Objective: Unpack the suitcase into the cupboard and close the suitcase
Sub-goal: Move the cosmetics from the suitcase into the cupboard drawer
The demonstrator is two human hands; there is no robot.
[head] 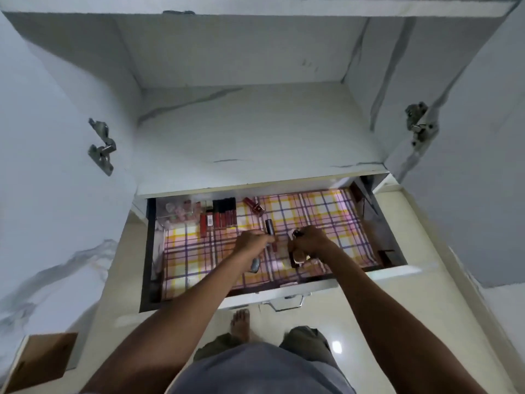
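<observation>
**Both hands down in the open drawer**

My left hand (251,240) was curled around a slim dark tube (269,227), its top pointing away from me, and something grey and rounded (254,265) showed just under that wrist; I could not tell what it was. My right hand (308,240) was closed over a small item with a pale and dark top (295,234); it was too hidden by my fingers to name. Below that hand a second small bottle-like thing (298,258) lay against the liner, blurred. The two hands were close together, nearly touching, over the middle of the drawer (312,282).

The drawer was pulled out beneath the cupboard shelf (255,129) and lined with one checked sheet (321,211) in pink, yellow and purple. In its far left corner stood one clear organiser (177,211) holding pale round pieces, too blurred to count. Just right of it lay a row of red and dark tubes (220,216), about seven, side by side. One more red tube (253,206) lay apart, tilted, beyond my left hand.

Two cupboard doors stood open, one on each side, each showing one metal hinge: left (102,146) and right (419,125). One bare foot (241,322) stood on the pale floor under the drawer's handle (287,302). The suitcase was not in my view.
</observation>
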